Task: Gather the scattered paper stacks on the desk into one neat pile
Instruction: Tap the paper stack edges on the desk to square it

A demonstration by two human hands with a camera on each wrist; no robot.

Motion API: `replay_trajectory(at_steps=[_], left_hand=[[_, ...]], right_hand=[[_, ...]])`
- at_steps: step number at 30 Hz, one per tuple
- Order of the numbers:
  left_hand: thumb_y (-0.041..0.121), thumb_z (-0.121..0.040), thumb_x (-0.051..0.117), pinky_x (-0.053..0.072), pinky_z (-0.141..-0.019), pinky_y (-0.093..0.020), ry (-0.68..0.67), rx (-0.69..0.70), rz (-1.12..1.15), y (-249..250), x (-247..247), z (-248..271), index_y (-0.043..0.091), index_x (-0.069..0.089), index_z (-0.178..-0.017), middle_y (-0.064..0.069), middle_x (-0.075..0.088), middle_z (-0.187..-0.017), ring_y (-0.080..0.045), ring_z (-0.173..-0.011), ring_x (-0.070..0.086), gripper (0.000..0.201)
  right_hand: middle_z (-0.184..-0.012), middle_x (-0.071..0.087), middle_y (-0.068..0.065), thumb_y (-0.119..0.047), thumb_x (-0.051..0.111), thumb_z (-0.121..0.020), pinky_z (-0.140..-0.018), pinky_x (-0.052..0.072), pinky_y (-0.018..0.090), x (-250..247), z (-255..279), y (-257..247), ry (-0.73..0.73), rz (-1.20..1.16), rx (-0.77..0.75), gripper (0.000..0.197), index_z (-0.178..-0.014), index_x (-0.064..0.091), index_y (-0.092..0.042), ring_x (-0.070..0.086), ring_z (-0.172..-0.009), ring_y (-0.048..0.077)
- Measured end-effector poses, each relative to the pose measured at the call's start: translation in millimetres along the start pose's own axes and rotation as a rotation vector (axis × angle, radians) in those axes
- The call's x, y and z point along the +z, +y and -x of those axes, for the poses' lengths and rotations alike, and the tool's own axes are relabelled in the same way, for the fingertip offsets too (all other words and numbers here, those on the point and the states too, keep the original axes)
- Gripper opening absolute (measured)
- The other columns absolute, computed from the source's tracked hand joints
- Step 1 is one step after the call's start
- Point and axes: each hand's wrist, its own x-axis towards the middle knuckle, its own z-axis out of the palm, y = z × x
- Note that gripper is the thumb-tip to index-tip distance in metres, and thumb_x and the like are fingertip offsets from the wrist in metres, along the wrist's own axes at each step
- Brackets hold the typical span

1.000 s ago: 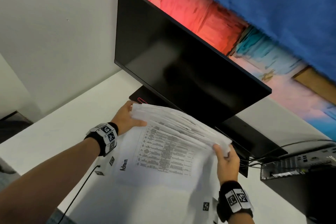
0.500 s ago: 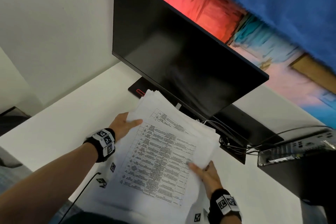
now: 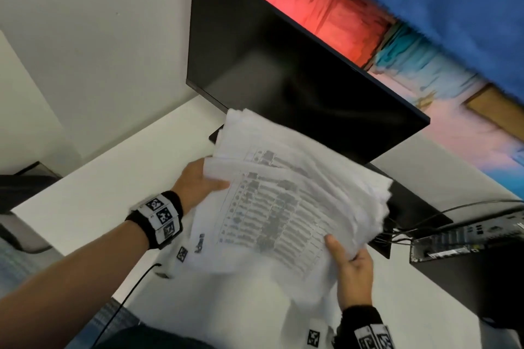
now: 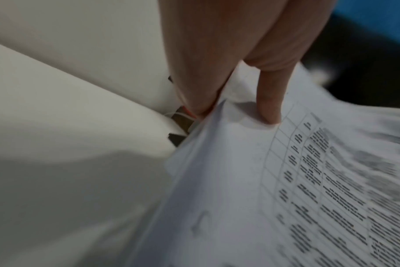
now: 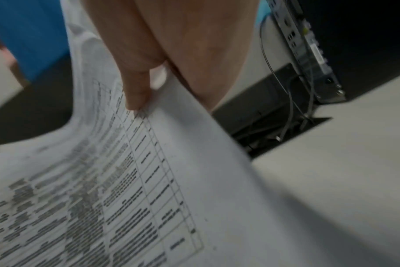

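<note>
A thick stack of white printed sheets point(image 3: 286, 201) with tables on the top page is held above the white desk point(image 3: 93, 195), in front of the monitor. My left hand point(image 3: 198, 181) pinches its left edge, thumb on top point(image 4: 269, 112) and fingers underneath. My right hand point(image 3: 351, 266) grips the near right corner, its thumb point(image 5: 137, 97) pressed on the top sheet point(image 5: 130, 180). The sheets' far edges are fanned and uneven. More white sheets point(image 3: 226, 297) with small square markers lie on the desk below the held stack.
A black monitor point(image 3: 297, 79) stands right behind the stack on its black base. A black computer case point(image 3: 467, 266) with cables point(image 3: 442, 215) sits at the right. A thin black cable point(image 3: 124, 300) runs off the desk's near edge. A colourful picture hangs behind.
The stack lay flatter and lower half a second ago; now it is lifted and tilted. My right hand went from fingers spread on top to gripping the corner.
</note>
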Motion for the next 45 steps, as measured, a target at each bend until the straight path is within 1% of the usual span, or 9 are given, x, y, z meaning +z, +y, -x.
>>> replay_trajectory(at_steps=[7,12,18,22,30,34,37,41,45], left_hand=[[0.002,-0.077,0.081,0.062,-0.082,-0.034,0.016,0.229,0.178,61.5,11.8,2.9,0.001,0.064,-0.126,-0.011,0.077,-0.116,-0.022,-0.102,0.076,0.051],[0.021,-0.063,0.094,0.060,-0.088,-0.035,0.018,0.119,0.038,39.7,14.9,-9.0,0.020,0.065,-0.122,0.001,0.077,-0.113,-0.014,-0.102,0.074,0.065],[0.017,-0.077,0.084,0.059,-0.090,-0.054,0.086,0.042,-0.016,32.7,21.7,-22.7,0.012,0.074,-0.107,-0.011,0.079,-0.104,-0.030,-0.095,0.076,0.032],[0.022,-0.077,0.085,0.063,-0.081,-0.042,0.140,0.103,0.046,39.7,26.4,-20.7,0.015,0.074,-0.100,-0.006,0.079,-0.099,-0.025,-0.089,0.077,0.026],[0.049,-0.089,0.065,0.049,-0.068,-0.032,0.296,0.146,0.073,58.4,32.7,-26.9,0.020,0.050,-0.067,0.001,0.058,-0.067,-0.018,-0.066,0.055,0.039],[0.036,-0.092,0.062,0.053,-0.088,-0.042,0.392,0.150,0.017,58.1,34.1,-40.8,0.022,0.060,-0.080,-0.007,0.071,-0.097,-0.024,-0.090,0.065,0.018],[0.032,-0.098,0.054,0.052,-0.077,-0.032,0.382,0.130,0.069,60.0,32.0,-43.1,0.008,0.064,-0.100,0.001,0.067,-0.091,-0.014,-0.080,0.061,0.026],[0.056,-0.089,0.059,0.048,-0.068,-0.028,0.276,0.076,0.065,57.5,30.2,-39.0,0.015,0.058,-0.097,0.003,0.063,-0.086,-0.014,-0.074,0.060,0.042],[0.036,-0.075,0.085,0.049,-0.071,-0.022,0.178,0.068,-0.061,41.5,25.5,-41.6,0.021,0.056,-0.118,0.010,0.066,-0.104,-0.007,-0.094,0.064,0.054]], right_hand=[[-0.111,0.076,-0.010,-0.010,0.075,-0.089,-0.090,0.054,0.014,8.5,-4.8,-32.9,0.076,-0.069,-0.255,0.034,-0.120,0.068,-0.021,0.071,-0.105,0.000],[-0.093,0.079,-0.004,-0.021,0.090,-0.064,-0.089,0.059,0.034,17.1,-23.2,3.6,0.038,0.003,-0.036,0.049,-0.109,0.073,-0.009,0.077,-0.084,0.011],[-0.102,0.073,0.000,-0.005,0.078,-0.084,-0.102,0.051,0.043,22.2,-40.8,6.3,0.079,0.016,0.004,0.026,-0.101,0.068,-0.022,0.069,-0.096,0.018],[-0.107,0.073,0.006,-0.014,0.081,-0.083,-0.095,0.056,0.042,21.0,-39.8,1.7,0.095,-0.010,-0.040,0.044,-0.123,0.065,-0.005,0.071,-0.096,0.026],[-0.122,0.059,-0.014,-0.009,0.082,-0.081,-0.098,0.054,0.033,21.2,-29.6,-3.9,0.136,0.055,-0.216,0.070,-0.136,0.048,-0.033,0.062,-0.112,0.008],[-0.149,0.047,0.002,-0.009,0.070,-0.092,-0.113,0.040,0.033,27.2,-34.3,-13.4,0.194,0.313,-0.491,0.068,-0.148,0.039,-0.032,0.046,-0.137,0.017],[-0.157,0.033,0.010,-0.007,0.057,-0.100,-0.114,0.036,0.028,28.2,-40.3,-14.4,0.157,0.491,-0.613,0.050,-0.145,0.051,-0.027,0.038,-0.142,0.020],[-0.157,0.036,0.004,-0.020,0.056,-0.102,-0.112,0.043,0.045,21.0,-48.9,-5.8,0.162,0.501,-0.464,0.047,-0.147,0.051,-0.027,0.041,-0.142,0.021],[-0.150,0.046,-0.001,-0.022,0.072,-0.092,-0.108,0.038,0.034,11.6,-58.5,-9.1,0.110,0.086,-0.047,0.078,-0.158,0.031,-0.031,0.046,-0.134,0.020]])
